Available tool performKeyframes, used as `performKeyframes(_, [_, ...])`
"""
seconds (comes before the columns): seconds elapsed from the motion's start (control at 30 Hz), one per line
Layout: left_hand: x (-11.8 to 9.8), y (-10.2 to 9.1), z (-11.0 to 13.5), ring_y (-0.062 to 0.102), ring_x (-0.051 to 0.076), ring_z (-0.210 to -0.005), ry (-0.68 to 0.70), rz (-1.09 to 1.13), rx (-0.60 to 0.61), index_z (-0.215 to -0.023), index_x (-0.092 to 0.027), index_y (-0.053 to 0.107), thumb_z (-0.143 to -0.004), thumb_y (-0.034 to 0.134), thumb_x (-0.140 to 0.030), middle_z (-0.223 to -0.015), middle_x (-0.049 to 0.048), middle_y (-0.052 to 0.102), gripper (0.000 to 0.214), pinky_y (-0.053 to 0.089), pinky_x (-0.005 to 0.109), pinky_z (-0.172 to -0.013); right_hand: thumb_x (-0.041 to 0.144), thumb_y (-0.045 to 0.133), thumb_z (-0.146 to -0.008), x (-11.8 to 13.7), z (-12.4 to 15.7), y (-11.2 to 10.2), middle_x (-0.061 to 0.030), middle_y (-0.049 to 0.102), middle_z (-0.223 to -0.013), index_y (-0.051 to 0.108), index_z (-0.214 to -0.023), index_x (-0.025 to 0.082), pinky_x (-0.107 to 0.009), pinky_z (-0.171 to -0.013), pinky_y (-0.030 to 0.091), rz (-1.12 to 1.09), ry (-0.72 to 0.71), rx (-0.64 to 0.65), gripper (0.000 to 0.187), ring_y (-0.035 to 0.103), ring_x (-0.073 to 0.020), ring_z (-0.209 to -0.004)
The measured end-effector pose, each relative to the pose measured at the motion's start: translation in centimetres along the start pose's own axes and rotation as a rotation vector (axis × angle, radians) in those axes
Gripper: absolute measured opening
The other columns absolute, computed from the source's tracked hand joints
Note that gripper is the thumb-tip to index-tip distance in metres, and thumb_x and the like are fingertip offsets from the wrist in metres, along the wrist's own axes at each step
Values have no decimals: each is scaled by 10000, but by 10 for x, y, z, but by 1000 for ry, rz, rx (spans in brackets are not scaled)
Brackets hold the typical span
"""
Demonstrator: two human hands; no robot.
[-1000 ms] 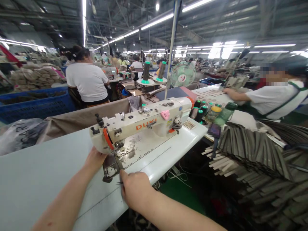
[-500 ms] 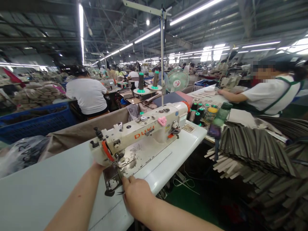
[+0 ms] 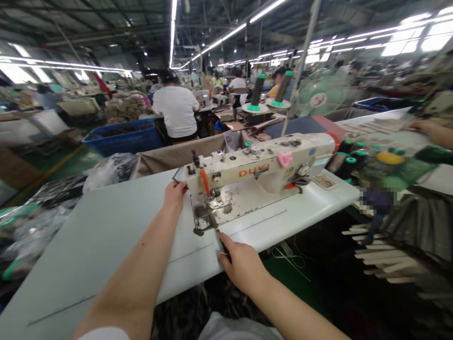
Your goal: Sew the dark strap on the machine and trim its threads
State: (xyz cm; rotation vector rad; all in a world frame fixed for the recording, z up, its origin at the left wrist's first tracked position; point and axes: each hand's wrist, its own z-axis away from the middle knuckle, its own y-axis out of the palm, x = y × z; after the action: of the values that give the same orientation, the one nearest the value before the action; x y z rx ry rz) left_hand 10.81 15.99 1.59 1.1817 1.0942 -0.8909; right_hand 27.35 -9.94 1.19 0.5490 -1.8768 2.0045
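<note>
A cream sewing machine (image 3: pixel 262 165) marked DUKI stands on a pale table (image 3: pixel 106 226). My left hand (image 3: pixel 175 192) is at the left end of the machine head. Its fingers are curled by a thin grey piece (image 3: pixel 176 175) that I cannot identify. My right hand (image 3: pixel 242 262) rests near the table's front edge, below the needle plate (image 3: pixel 201 219). Its fingers are pinched on a narrow dark strip (image 3: pixel 221 243) that runs back toward the needle.
Thread cones (image 3: pixel 348 165) and a bottle stand right of the machine, and a fan (image 3: pixel 320 97) is behind it. Stacked grey strips (image 3: pixel 389 255) lie at the right. Plastic bags (image 3: pixel 109 170) and a blue crate (image 3: pixel 123 137) are at the left. A person in white (image 3: pixel 177 111) sits beyond, and another person's hand (image 3: pixel 430 127) is at far right.
The view has swung left. My left hand has moved from under the machine head to its left end. My right hand has slid back toward the table's front edge.
</note>
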Motion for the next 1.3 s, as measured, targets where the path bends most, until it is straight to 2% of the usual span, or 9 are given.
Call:
performKeyframes(0.13, [-3,-24,7,647,139,-693,-68,153,-61,-734,-184,519,-878,675,-196,-694,1,606,213,581,319,-792,236,552,-1007,-4,11,13,-121,827,-882,521,-1522,157,-342,-682,559,304,-87,39,522,788,-300,-799])
performKeyframes(0.23, [-9,-41,28,641,133,-649,-145,340,-70,-788,-161,581,-991,601,-267,-679,7,596,230,592,312,-769,237,568,-1008,-6,10,18,-105,825,-872,536,-1515,164,-327,-660,561,374,-119,19,513,789,-282,-771])
performKeyframes(0.33, [-9,-58,52,615,125,-585,-188,401,-116,-831,-139,629,-1032,557,-328,-655,6,590,285,586,296,-712,219,614,-976,-5,4,18,-94,827,-898,545,-1506,164,-329,-676,568,384,-118,15,537,791,-280,-791])
performKeyframes(0.57, [0,-91,101,638,137,-601,-150,360,-177,-828,-152,624,-960,670,-405,-673,-10,609,289,595,336,-748,224,571,-989,5,-21,13,-112,824,-961,565,-1477,155,-329,-708,570,385,-77,8,492,795,-279,-842])
performKeyframes(0.8, [-6,-115,145,673,144,-658,-85,292,-126,-851,-148,650,-844,789,-444,-729,-15,644,326,604,365,-807,230,546,-998,13,-40,9,-126,824,-980,567,-1477,156,-337,-726,577,383,-37,26,485,794,-276,-853])
performKeyframes(1.03, [-13,-130,172,697,159,-708,-77,261,-124,-836,-147,674,-825,816,-444,-767,-1,670,330,620,396,-852,225,545,-999,18,-46,8,-122,822,-995,570,-1478,167,-348,-726,576,384,-16,18,484,791,-278,-859])
performKeyframes(1.3, [-23,-145,197,638,137,-650,-102,215,-169,-854,-164,709,-807,837,-452,-709,-15,643,318,637,348,-764,243,516,-1027,17,-53,8,-131,810,-1044,555,-1484,186,-345,-729,563,380,-7,24,463,783,-276,-893])
